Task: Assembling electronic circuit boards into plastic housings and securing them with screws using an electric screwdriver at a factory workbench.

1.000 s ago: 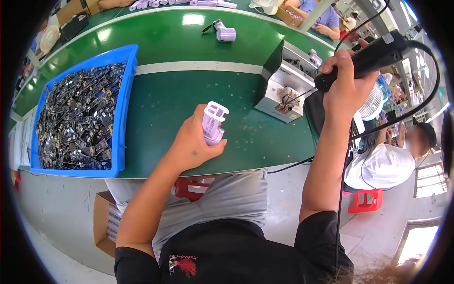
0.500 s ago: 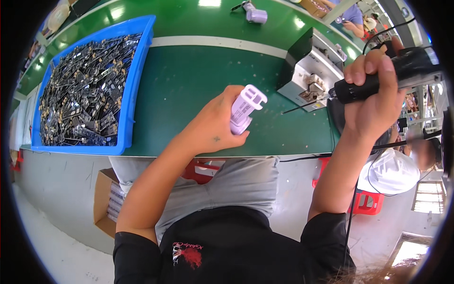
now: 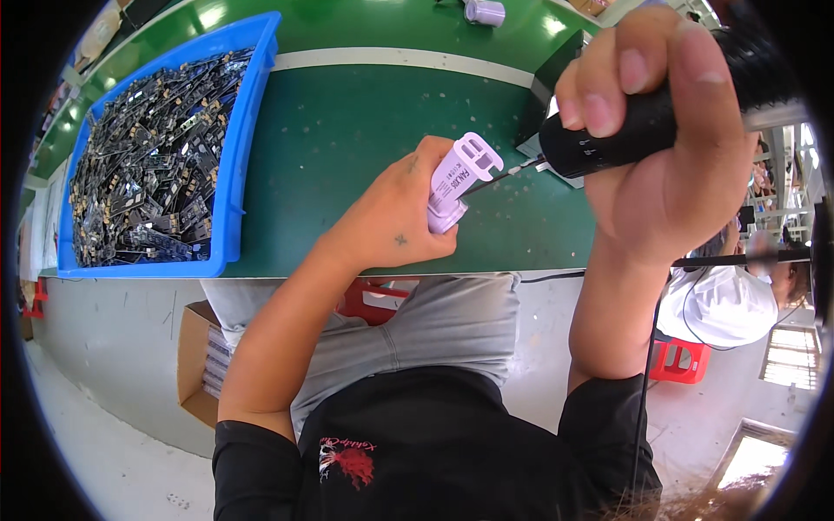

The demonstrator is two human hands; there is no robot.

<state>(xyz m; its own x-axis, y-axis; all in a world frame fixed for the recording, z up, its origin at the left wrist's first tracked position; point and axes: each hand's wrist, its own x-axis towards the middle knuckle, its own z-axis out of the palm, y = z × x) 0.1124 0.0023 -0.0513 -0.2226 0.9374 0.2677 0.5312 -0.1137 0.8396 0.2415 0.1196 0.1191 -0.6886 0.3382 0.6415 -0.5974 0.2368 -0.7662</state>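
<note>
Lilac plastic, moulded into a small tube-shaped housing (image 3: 454,184), is sitting clamped in the left hand (image 3: 391,221) of a seated worker, fingers and thumb wrapped round its lower half while its slotted top is tilting up and to the right above the green work mat (image 3: 347,148). The right hand (image 3: 669,148) is closing tightly around the black cylindrical body of a corded electric screwdriver (image 3: 643,130), held close to the camera, and the thin metal bit (image 3: 504,174) is reaching leftwards to meet the side of the housing just beneath its top. Left of the hands, a shallow blue plastic bin (image 3: 234,174) is resting on the bench, heaped with dark circuit boards (image 3: 143,165). Behind the screwdriver, a black-and-white bench fixture (image 3: 543,95) is partly showing, and a second lilac part (image 3: 484,11) is lying at the far edge of the bench. Below the bench edge, an open brown cardboard box (image 3: 195,365) is standing on the grey floor beside the worker's grey trousers. At the right, another person in a white cap (image 3: 717,304) is sitting near a red plastic stool (image 3: 682,365).
</note>
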